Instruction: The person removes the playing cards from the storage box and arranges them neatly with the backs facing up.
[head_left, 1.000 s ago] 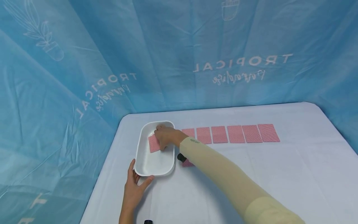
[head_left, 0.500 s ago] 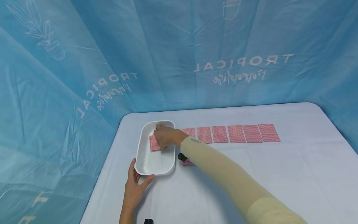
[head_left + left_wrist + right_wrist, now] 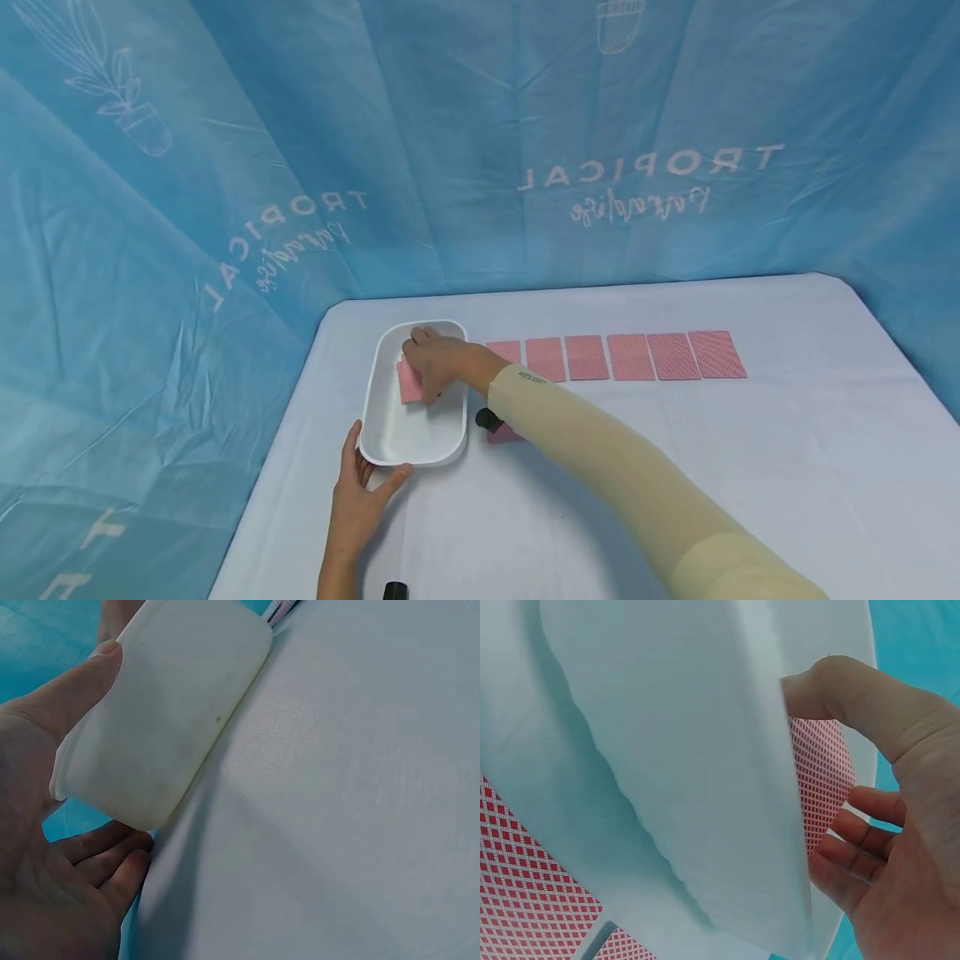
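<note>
A white plastic tray [image 3: 401, 433] stands at the left part of the table. My left hand [image 3: 356, 508] holds its near left corner, thumb against the near wall and fingers around the side. Within the tray lies a red-and-white patterned playing card [image 3: 408, 382], back side up. My right hand [image 3: 442, 362] reaches over the tray's right wall and grips the card between thumb and fingers. In the right wrist view the card [image 3: 821, 780] shows partly behind the tray wall, with the thumb above and curled fingertips along its edge. Whether several cards are stacked there cannot be seen.
A row of several face-down cards [image 3: 632, 358] runs right of the tray, partly behind my right arm. Another card [image 3: 504, 433] shows nearer, beneath the sleeve [image 3: 592, 450]. A black device [image 3: 489, 419] sits at my right wrist. Blue curtains [image 3: 480, 150] hang behind the table.
My right hand has shifted slightly left within the tray, covering a little more of the card. The left hand keeps its place at the corner.
</note>
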Demonstrator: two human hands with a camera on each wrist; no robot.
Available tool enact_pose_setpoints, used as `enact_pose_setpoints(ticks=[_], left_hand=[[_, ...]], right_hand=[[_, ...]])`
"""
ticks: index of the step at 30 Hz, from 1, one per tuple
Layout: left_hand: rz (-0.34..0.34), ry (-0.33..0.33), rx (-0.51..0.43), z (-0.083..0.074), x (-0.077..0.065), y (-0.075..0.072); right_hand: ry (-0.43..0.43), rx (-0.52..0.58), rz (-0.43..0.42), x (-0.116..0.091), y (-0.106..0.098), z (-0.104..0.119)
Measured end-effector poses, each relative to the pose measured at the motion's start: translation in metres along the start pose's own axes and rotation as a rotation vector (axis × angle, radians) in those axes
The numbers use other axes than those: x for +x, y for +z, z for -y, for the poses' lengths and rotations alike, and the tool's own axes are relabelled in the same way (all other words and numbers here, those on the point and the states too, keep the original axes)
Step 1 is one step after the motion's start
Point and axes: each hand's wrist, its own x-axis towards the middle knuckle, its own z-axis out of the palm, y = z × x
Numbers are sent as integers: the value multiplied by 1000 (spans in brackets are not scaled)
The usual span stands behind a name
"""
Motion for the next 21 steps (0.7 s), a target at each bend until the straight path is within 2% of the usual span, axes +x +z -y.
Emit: enact_pose_setpoints(ticks=[6,14,21], left_hand=[[4,-11,2,1,3,1],[3,-3,22,1,2,-1],[-1,-15,44,3,2,0]], right_hand=[[6,-14,-7,-9,-6,0],[-40,-62,-35,-13,-13,-1],[-29,-51,-40,-17,-15,2]])
